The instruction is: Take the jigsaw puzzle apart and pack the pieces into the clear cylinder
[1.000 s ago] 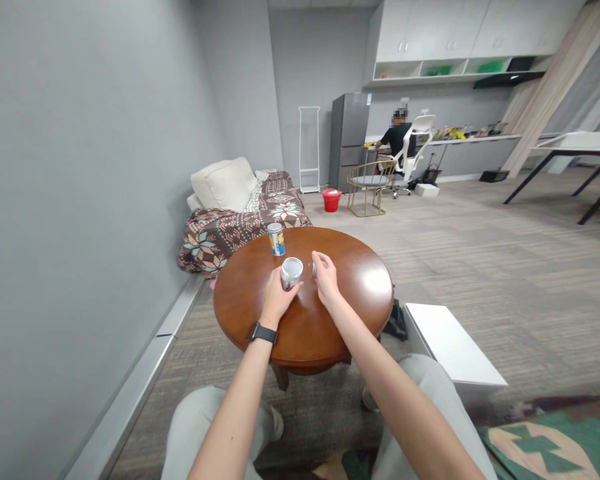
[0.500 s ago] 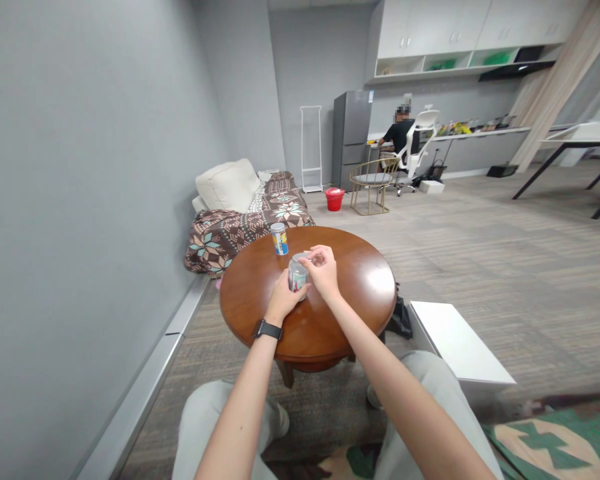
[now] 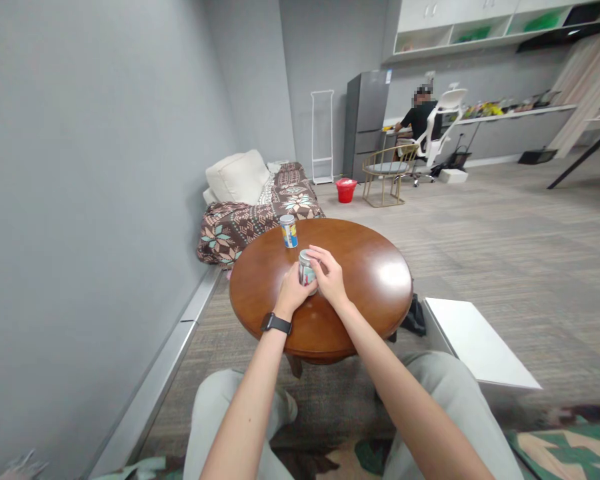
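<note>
A small white can with red and teal print (image 3: 306,269) stands on the round brown wooden table (image 3: 370,280). My left hand (image 3: 292,295), with a black watch on its wrist, grips the can from the left. My right hand (image 3: 329,276) wraps the can's right side and top. A second can, blue and yellow (image 3: 289,231), stands upright a little farther back on the table, apart from both hands.
A patterned blanket and cream pillow (image 3: 236,179) lie on a low bed by the grey wall. A white box (image 3: 475,343) sits to the table's right. A red bucket (image 3: 346,190), a gold chair (image 3: 389,172) and a seated person (image 3: 420,120) are far back.
My right hand came from beside the can onto its top and then closed around its right side. The can went from tilted, with its open top showing, to upright.
</note>
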`<state>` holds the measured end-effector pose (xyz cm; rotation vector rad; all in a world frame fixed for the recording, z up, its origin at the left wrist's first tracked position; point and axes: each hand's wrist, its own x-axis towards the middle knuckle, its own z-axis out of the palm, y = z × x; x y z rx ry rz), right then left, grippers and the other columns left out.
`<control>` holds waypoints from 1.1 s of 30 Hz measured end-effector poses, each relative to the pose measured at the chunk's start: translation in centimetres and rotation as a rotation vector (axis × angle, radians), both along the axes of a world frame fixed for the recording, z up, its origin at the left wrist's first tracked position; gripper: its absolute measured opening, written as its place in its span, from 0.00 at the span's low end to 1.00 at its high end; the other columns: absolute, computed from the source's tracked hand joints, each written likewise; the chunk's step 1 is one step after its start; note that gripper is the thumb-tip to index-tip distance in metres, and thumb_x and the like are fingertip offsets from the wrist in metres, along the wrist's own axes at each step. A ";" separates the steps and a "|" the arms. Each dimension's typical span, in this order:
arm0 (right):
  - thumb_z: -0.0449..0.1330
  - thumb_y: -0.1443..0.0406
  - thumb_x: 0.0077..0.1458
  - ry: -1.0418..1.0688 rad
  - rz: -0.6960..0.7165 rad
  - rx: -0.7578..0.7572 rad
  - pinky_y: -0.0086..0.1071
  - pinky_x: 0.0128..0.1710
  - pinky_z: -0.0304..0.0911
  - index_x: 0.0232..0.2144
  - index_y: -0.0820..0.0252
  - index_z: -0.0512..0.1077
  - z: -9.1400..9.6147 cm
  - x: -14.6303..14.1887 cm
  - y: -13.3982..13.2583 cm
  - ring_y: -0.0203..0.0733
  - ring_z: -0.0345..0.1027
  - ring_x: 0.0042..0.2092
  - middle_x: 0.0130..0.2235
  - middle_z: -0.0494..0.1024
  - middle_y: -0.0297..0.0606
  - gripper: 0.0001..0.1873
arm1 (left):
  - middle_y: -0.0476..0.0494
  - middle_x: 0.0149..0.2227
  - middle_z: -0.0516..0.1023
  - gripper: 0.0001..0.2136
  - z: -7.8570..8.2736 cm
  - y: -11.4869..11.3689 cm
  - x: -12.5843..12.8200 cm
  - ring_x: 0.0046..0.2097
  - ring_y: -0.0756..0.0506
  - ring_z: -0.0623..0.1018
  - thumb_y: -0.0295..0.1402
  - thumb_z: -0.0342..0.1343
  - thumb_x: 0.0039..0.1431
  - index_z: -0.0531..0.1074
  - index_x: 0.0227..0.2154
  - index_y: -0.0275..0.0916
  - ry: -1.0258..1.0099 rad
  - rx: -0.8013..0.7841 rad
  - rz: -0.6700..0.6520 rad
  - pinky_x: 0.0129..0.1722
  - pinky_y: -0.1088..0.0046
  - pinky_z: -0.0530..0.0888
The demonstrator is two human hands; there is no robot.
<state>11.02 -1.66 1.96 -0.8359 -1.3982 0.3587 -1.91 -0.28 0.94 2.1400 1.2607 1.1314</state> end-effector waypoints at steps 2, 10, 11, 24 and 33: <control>0.54 0.55 0.63 -0.013 -0.005 0.014 0.44 0.60 0.61 0.45 0.52 0.77 -0.1 0.0 -0.3 0.47 0.68 0.56 0.53 0.76 0.42 0.15 | 0.44 0.40 0.79 0.17 0.2 -0.1 0.1 0.41 0.43 0.79 0.37 0.61 0.54 0.68 0.45 0.40 0.008 -0.013 0.001 0.42 0.69 0.73; 0.55 0.56 0.63 -0.033 -0.035 0.022 0.44 0.59 0.63 0.46 0.53 0.75 -0.4 0.2 -0.6 0.47 0.68 0.56 0.52 0.75 0.43 0.14 | 0.43 0.40 0.78 0.16 0.9 -0.8 0.2 0.41 0.42 0.79 0.38 0.60 0.54 0.67 0.43 0.40 0.056 0.013 0.013 0.40 0.69 0.72; 0.56 0.56 0.62 -0.025 -0.029 0.018 0.44 0.58 0.63 0.46 0.53 0.75 -0.5 0.1 -0.6 0.47 0.68 0.56 0.52 0.75 0.44 0.14 | 0.43 0.39 0.77 0.15 1.0 -0.9 0.2 0.40 0.42 0.78 0.38 0.60 0.54 0.66 0.43 0.39 0.073 0.025 0.021 0.40 0.69 0.72; 0.56 0.53 0.60 0.082 0.059 -0.029 0.43 0.55 0.65 0.41 0.56 0.72 -1.1 0.0 -0.1 0.48 0.70 0.53 0.50 0.75 0.45 0.15 | 0.45 0.36 0.75 0.13 1.1 -1.1 0.6 0.38 0.43 0.76 0.38 0.59 0.53 0.63 0.37 0.40 0.126 0.070 0.063 0.37 0.69 0.70; 0.57 0.53 0.59 -0.005 0.091 0.025 0.43 0.53 0.64 0.37 0.55 0.70 0.2 0.6 0.1 0.49 0.69 0.50 0.46 0.75 0.44 0.13 | 0.40 0.39 0.77 0.15 0.9 -1.1 0.9 0.41 0.39 0.78 0.38 0.60 0.53 0.65 0.40 0.39 0.127 0.060 0.092 0.39 0.67 0.72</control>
